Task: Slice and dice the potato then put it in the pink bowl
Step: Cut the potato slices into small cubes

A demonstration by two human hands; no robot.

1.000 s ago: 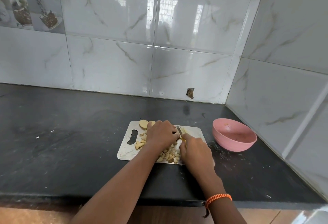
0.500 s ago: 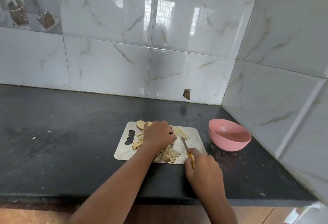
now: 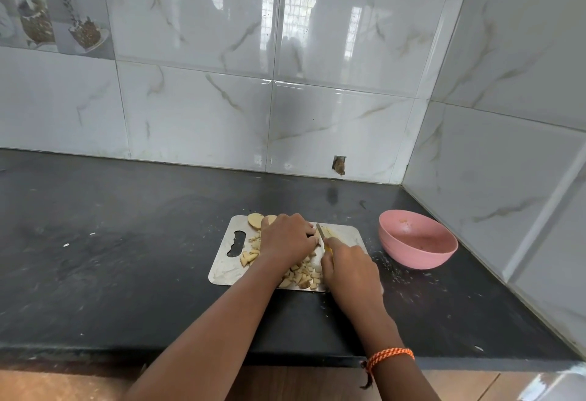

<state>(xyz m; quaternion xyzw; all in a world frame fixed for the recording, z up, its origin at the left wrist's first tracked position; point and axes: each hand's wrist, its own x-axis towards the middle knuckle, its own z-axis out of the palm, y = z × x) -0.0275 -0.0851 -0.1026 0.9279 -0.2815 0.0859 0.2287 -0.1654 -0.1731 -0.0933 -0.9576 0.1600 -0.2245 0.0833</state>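
Potato strips (image 3: 328,231) — knife (image 3: 321,231) back over them

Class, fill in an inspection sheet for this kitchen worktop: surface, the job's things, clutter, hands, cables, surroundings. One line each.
Surface: black countertop, dusty, with pale specks.
Job's things: steel cutting board carrying diced potato pieces and potato slices at its far edge; pink bowl to the right, off the board, holding no dice, only some residue.
Clutter: crumbs scattered near the bowl.
Hands: left hand presses down on potato; right hand grips the knife, blade beside the left fingers.
Cables: nothing seen.
Surroundings: white marbled wall tiles, a small hole low in the wall.
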